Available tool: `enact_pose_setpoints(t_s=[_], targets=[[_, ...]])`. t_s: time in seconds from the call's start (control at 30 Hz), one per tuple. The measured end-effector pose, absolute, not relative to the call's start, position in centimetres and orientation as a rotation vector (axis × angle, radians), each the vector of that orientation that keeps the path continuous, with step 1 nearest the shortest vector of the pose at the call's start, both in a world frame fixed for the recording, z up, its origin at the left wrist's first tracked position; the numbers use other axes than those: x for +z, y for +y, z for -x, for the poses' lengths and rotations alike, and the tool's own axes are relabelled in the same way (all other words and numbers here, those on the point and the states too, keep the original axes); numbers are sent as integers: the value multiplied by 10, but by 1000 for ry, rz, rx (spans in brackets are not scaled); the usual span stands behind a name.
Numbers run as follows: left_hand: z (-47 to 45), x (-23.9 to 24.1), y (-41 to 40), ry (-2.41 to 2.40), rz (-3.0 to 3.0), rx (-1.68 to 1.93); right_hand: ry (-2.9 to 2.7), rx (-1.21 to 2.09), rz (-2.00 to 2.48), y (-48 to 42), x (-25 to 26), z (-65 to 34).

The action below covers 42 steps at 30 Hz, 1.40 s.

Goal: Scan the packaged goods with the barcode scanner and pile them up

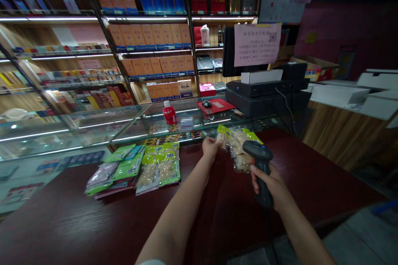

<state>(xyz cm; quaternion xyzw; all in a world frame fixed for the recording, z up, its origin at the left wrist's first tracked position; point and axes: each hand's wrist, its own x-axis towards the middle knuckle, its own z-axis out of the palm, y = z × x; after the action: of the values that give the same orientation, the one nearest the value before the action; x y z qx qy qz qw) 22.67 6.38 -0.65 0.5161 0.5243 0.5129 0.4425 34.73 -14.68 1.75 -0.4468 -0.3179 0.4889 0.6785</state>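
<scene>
My right hand (269, 184) is wrapped round the handle of a black barcode scanner (258, 151), its head tilted toward the left and a small blue light on top. My left hand (211, 148) pinches the edge of a clear snack packet (222, 138) with a green top. Beside it, partly behind the scanner, lie more clear packets of pale food (239, 143) with green labels. To the left of my forearm several green-topped packets (160, 165) lie next to a stack of green and pink packets (120, 169).
All of this rests on a dark red-brown table (217, 223). Behind it stands a glass display counter (133, 124) with a red bottle (169, 114), a mouse (207, 103) on a red mat, and a monitor (229, 49) bearing a paper sign. Boxed goods fill the back shelves.
</scene>
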Motion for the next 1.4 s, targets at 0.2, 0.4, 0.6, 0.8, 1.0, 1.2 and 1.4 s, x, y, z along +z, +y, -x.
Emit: enact_pose_setpoints(t_s=[0.2,0.4,0.6,0.8,1.0,1.2,1.4], targets=[[-170,-20,30,1030,-1137,1318,-786,1172,938,-134,21,-320],[-131,-45,14,1080,-1267,1491,-876,1243,926,-112,27,-294],[-131,-58,18,1187,-1345,1575,-897,1237,925,-107,13,-291],[-130,-60,19,1398,-1470,1526,-985,1316,832,-116,10,-297],[-129,-58,17,1499,-1544,1465,-1046,1300,889,-118,7,-294],[-130,-57,15,1518,-1580,1476,-1021,1328,851,-121,10,-298],[-130,-58,17,1462,-1501,1494,-988,1324,853,-121,10,-300]])
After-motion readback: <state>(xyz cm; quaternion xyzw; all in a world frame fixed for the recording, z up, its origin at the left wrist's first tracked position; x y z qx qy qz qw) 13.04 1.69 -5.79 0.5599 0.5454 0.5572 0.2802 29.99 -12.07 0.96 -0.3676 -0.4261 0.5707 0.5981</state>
